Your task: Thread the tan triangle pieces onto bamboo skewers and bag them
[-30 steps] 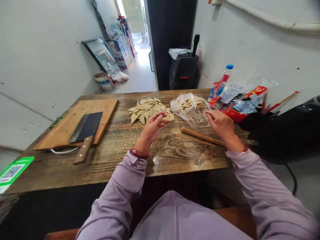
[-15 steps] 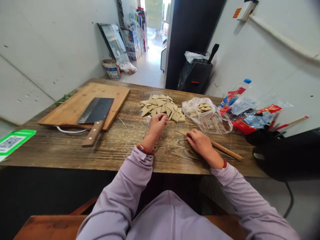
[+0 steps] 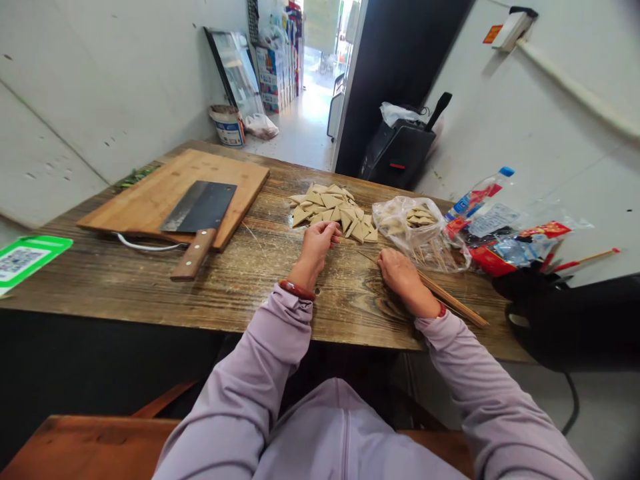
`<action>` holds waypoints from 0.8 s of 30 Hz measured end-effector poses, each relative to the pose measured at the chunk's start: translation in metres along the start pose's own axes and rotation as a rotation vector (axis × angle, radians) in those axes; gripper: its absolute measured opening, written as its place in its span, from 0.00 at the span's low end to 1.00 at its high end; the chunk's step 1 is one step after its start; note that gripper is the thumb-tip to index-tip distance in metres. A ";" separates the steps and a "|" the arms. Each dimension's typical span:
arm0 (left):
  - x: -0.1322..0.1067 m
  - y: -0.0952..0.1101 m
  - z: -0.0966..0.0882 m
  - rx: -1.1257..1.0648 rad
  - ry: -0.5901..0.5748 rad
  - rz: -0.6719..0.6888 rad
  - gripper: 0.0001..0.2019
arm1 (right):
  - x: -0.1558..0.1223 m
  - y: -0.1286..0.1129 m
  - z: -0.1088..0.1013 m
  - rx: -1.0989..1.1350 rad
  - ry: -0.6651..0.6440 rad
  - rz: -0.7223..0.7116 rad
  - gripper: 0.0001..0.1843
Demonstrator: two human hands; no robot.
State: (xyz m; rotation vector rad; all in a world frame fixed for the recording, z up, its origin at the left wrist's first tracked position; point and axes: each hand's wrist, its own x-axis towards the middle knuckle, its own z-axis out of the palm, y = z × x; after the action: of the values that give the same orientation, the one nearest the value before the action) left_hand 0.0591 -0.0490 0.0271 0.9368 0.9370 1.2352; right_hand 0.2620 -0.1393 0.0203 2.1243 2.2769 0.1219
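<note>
My left hand [image 3: 320,245] is at the near edge of a pile of flat, beige triangular pieces [image 3: 330,208]. Its thumb and fingers are pinched together, and what they hold, if anything, cannot be made out. To the right, my right hand [image 3: 400,272] rests low over the table with its fingers curled around a thin wooden skewer [image 3: 369,256], whose point sticks out toward the left. A bundle of skewers [image 3: 457,303] lies on the table beneath and behind that wrist. Beyond it, a clear plastic bag [image 3: 397,217] contains more beige pieces, with skewer sticks showing at its near side.
On the left a cleaver [image 3: 200,210] lies across a wooden cutting board [image 3: 135,197], its handle overhanging the board. A bottle [image 3: 480,193] and plastic packets [image 3: 530,240] crowd the wooden table's [image 3: 260,293] right end, beside a black object [image 3: 575,327]. Walls stand on both sides.
The view has shifted slightly. My right hand has slid a little to the left with the skewer, nearer my left hand. My left hand stays pinched by the pile.
</note>
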 end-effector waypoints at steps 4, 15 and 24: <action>-0.001 0.001 0.002 0.004 -0.017 -0.009 0.07 | 0.006 0.003 -0.006 0.079 0.086 0.027 0.12; -0.016 0.004 0.009 0.124 -0.333 -0.013 0.13 | 0.042 -0.038 -0.017 1.333 0.110 0.007 0.20; -0.014 -0.001 0.005 0.124 -0.378 -0.038 0.12 | 0.044 -0.037 -0.004 2.007 -0.215 0.256 0.25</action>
State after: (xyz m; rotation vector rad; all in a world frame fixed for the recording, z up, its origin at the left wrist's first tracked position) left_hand 0.0633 -0.0631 0.0285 1.1962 0.7307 0.9322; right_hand 0.2216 -0.0978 0.0227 2.1902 1.6653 -3.1696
